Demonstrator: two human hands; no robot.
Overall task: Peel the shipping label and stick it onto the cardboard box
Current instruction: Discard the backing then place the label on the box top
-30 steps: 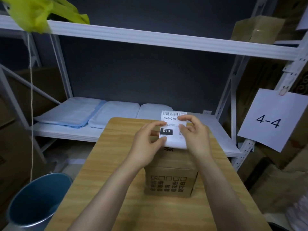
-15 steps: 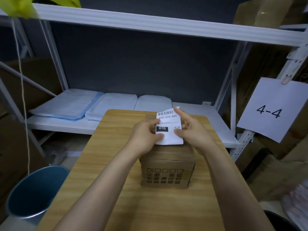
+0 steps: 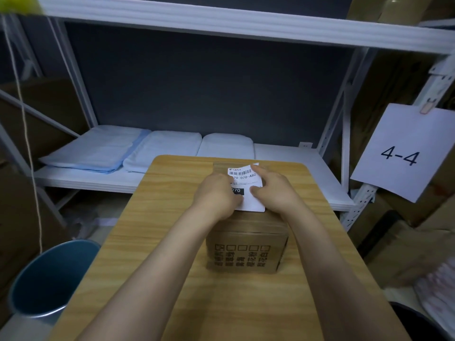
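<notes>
A brown cardboard box [image 3: 246, 244] with printed characters on its front stands in the middle of the wooden table [image 3: 152, 242]. A white shipping label [image 3: 250, 185] with a barcode and a black "070" block lies low over the box top. My left hand [image 3: 216, 195] grips its left edge with the thumb on the "070" block. My right hand [image 3: 275, 190] holds the right edge, index finger stretched to the upper right corner, which curls up slightly. Whether the label touches the box is hidden by my hands.
A blue bin [image 3: 49, 276] stands on the floor left of the table. Behind the table a white metal shelf [image 3: 295, 163] carries folded pale blue cloths [image 3: 98, 151]. A "4-4" paper sign [image 3: 403, 153] hangs at right, with cardboard boxes [image 3: 418, 232] below it.
Both hands have lowered the label from an upright hold in the air down flat over the box top. The camera has tilted downward a little.
</notes>
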